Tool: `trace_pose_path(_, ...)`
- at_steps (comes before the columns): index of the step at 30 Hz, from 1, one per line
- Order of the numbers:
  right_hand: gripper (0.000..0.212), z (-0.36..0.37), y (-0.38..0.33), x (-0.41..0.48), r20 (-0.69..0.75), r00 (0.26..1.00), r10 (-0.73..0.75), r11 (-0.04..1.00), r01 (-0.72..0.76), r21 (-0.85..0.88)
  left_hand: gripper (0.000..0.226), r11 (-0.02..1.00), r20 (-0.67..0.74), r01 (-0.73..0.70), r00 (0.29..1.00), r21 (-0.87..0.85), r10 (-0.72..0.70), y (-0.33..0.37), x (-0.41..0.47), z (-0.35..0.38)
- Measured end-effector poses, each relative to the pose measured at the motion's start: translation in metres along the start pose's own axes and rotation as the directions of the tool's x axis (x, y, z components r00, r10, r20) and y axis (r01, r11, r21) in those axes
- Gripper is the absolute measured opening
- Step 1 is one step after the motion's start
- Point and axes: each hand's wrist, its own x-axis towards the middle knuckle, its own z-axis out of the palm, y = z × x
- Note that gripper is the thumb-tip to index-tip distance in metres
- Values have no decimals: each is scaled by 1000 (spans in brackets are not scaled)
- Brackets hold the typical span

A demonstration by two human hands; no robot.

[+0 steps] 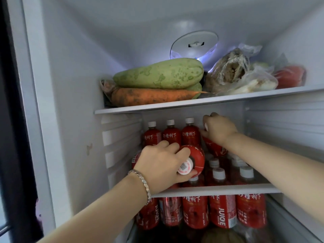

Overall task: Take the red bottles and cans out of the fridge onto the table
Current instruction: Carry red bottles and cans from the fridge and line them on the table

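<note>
Both hands are in on the middle shelf (pixel 215 189): the left hand (pixel 163 165) wraps a red bottle (pixel 196 161) tipped cap-first toward us, so it clears the front row. The right hand (pixel 219 128) closes over a far bottle (pixel 214 148), tilting it free of its neighbours.

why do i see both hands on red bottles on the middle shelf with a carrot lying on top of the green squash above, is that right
Not quite: in the head view the green squash lies on top of the carrot. The rest holds.
</note>
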Motion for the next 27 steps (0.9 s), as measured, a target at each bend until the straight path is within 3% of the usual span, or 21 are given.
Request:
trace_pose_path(4, 26, -14, -15, -48, 10, 969, -245, 964, 245, -102, 41, 997, 11, -76, 997, 7, 76, 4, -9, -3)
trace_pose_path(10, 20, -50, -21, -86, -264, 964, -7, 989, 46, 143, 41, 995, -7, -100, 995, 12, 100, 1, -8, -28)
trace_pose_path(15, 29, -80, -45, -117, -344, 929, -134, 976, 184, 114, 49, 999, 58, -33, 998, 9, 32, 6, 1, -67)
trace_pose_path(19, 24, -116, -57, -139, -425, 897, -122, 966, 207, 158, 49, 995, 65, 75, 995, 62, -79, 24, -4, -121)
trace_pose_path(21, 19, -129, -65, -151, -352, 932, -89, 965, 168, 201, 47, 987, 125, 135, 981, 92, -146, 43, -11, -157)
trace_pose_path(22, 19, -135, -68, -158, -329, 940, -95, 956, 178, 232, 47, 972, 220, 216, 948, 88, -231, 54, -14, -175)
trace_pose_path(25, 18, -151, -84, -190, -243, 948, -207, 910, 278, 307, 49, 818, 402, 568, 731, 88, -551, 86, -36, -221)
trace_pose_path(27, 18, -151, -99, -211, -186, 933, -309, 873, 356, 334, 49, 760, 419, 638, 661, 122, -622, 99, -59, -242)
